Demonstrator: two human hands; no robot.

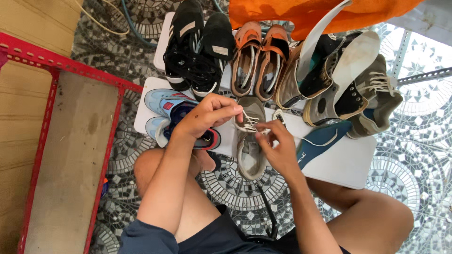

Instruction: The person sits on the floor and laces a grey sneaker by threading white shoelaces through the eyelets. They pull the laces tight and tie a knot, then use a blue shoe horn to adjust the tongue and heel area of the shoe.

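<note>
Two hands meet over a grey shoe (249,141) that lies near the middle of the white counter (348,164), its heel hanging over the near edge toward the person's knees. The left hand (207,115) comes in from 9 o'clock, its fingers pinched together on a strand of the white lace (247,124). The right hand (278,146) sits at 4 o'clock of the lacing, fingers closed on another strand of the same lace.

What could go wrong, as I see it: the shoe rests only partly on the counter, so a hard tug on the lace could tip it off onto the tiled floor (414,188). The lace could also slip out of an eyelet if the pull is uneven.

At 9 o'clock of the grey shoe lies a light-blue pair (165,106) with a small red rectangular patch on the upper. At 12 o'clock stand black sneakers (200,47), each with a pale oblong tag on the tongue, and beside them orange-brown shoes (259,56). At 3 o'clock a dark blue insole (322,138) carries small pale lettering near its heel end. A white insole (353,59) sticks up from the piled high-tops at 1 o'clock, under an orange cloth (320,14).
</note>
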